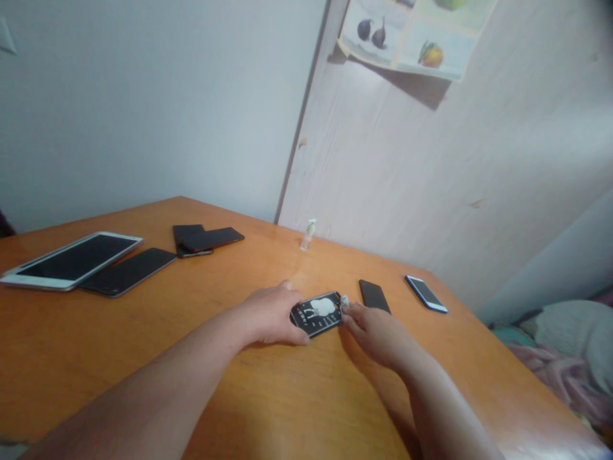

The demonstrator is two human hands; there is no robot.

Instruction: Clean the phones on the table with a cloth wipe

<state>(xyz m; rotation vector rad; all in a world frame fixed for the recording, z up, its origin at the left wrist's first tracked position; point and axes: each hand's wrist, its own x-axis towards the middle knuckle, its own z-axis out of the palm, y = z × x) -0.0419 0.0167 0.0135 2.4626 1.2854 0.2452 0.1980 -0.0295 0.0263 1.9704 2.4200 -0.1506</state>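
Observation:
A phone in a black case [315, 315] with white lettering and a white figure lies on the table before me, its patterned back up. My left hand [275, 314] is closed around its left end, thumb on the near edge and fingers on the far side. My right hand [373, 329] is at the right end, fingers together, with a small crumpled white wipe [345, 301] at the fingertips against the case's edge. Part of the wipe is hidden by the fingers.
The wooden table [287, 396] holds a white tablet [71, 259], a dark phone [131, 271] beside it and two stacked dark phones [211, 239]. A small clear pump bottle [307, 236] stands near the wall. A black phone [373, 295] and a blue-edged phone [426, 294] lie right.

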